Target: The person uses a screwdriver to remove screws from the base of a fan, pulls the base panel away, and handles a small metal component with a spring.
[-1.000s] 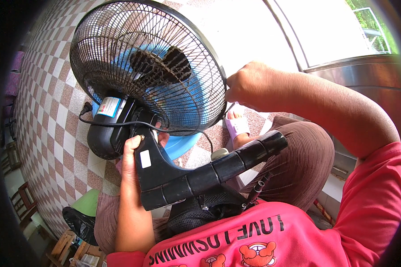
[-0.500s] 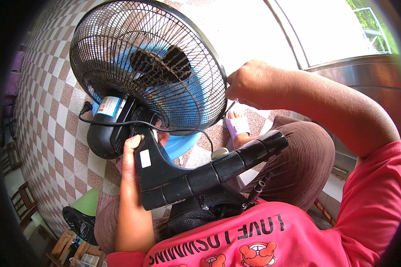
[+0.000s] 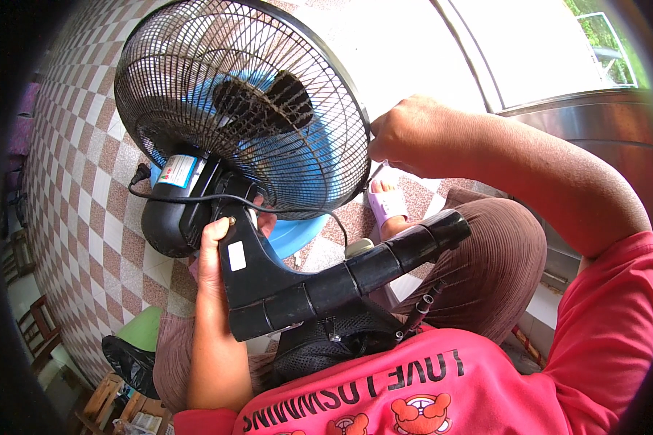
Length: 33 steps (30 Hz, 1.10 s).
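Note:
A black electric fan (image 3: 268, 290) rests tilted across my lap, its round wire cage (image 3: 196, 43) pointing away from me. Dusty dark blades (image 3: 268, 105) show through the wires. My left hand (image 3: 214, 243) is closed round the fan's neck, thumb on the near side and some fingertips showing behind it. At the right rim of the cage my right hand (image 3: 406, 134) is closed in a fist. A thin grey shaft (image 3: 376, 171) sticks out below that fist toward the rim; its kind cannot be made out, and the fingers are mostly hidden.
A black power cord (image 3: 232, 197) runs over the motor housing, its plug (image 3: 141, 172) hanging at the left. Behind the cage stands a blue basin (image 3: 297, 235) on the checkered floor (image 3: 87, 210). A green bin with a black bag (image 3: 130, 362) is at lower left, a metal-framed door at upper right.
Almost nothing differs. The fan's base has shifted very slightly, and both hands keep their places.

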### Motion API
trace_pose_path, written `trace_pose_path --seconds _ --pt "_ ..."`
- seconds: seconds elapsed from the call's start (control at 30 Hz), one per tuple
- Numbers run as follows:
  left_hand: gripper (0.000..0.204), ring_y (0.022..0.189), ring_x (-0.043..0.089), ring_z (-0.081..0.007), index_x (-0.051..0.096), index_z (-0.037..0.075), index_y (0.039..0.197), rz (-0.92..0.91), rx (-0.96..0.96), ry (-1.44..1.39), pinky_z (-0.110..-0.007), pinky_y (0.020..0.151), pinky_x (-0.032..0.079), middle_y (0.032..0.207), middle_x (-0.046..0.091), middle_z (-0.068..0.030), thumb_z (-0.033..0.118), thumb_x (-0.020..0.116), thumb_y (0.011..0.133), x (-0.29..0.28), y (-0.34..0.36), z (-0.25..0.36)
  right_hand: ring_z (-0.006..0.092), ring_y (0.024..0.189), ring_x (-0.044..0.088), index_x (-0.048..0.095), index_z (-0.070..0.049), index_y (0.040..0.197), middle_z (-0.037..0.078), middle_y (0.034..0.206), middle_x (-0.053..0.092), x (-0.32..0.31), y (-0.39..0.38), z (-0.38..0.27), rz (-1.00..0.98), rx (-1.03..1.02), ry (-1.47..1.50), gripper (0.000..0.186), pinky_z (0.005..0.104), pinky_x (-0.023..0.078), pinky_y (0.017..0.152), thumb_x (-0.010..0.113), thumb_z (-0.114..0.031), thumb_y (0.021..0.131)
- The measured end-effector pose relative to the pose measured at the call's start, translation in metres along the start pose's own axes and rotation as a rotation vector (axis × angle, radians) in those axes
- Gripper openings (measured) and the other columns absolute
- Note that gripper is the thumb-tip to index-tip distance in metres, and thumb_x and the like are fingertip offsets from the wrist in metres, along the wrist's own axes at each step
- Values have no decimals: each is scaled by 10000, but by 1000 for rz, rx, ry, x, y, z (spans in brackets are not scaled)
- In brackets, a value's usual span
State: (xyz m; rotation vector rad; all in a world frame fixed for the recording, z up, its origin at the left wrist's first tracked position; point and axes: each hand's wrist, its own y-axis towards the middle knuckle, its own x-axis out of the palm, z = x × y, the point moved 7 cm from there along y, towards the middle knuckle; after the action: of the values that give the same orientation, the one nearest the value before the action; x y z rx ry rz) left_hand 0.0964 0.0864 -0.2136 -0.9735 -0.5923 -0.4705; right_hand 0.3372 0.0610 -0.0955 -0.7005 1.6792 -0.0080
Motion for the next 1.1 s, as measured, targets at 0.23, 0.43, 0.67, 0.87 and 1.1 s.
trace_pose_path --seconds 0.23,0.43,0.67,0.87,1.1 --pt "613 1096 488 -352 456 -115 1139 -13 6 -17 -424 1014 366 1237 474 -237 355 539 753 2 0 0 239 699 659 621 -8 750 113 709 629 -2 -2 -1 29 -32 6 28 325 534 586 648 -15 744" --pt "643 1115 470 -348 434 -118 1162 5 42 -10 -423 1023 357 1234 466 -235 357 547 744 2 1 2 234 722 661 628 -11 768 110 729 633 0 -1 2 2 -16 12 38 319 541 603 656 -31 752" --pt "651 1113 468 -345 415 -124 1176 -8 21 0 -421 1026 354 1249 454 -240 352 542 750 4 0 1 241 724 663 617 1 753 112 737 637 2 2 1 -40 12 -24 58 326 545 609 660 -37 753" --pt "622 1106 473 -346 436 -122 1147 1 34 -18 -422 1026 354 1243 459 -241 352 539 757 4 0 1 243 723 662 615 2 735 112 731 636 -3 1 0 0 0 -1 57 330 542 609 660 -31 744" --pt "615 1101 477 -352 447 -119 1136 3 47 7 -430 1019 358 1236 465 -243 359 537 760 2 1 3 244 722 661 625 -6 748 112 738 641 -3 0 0 5 -8 -23 45 336 537 617 660 -30 734"
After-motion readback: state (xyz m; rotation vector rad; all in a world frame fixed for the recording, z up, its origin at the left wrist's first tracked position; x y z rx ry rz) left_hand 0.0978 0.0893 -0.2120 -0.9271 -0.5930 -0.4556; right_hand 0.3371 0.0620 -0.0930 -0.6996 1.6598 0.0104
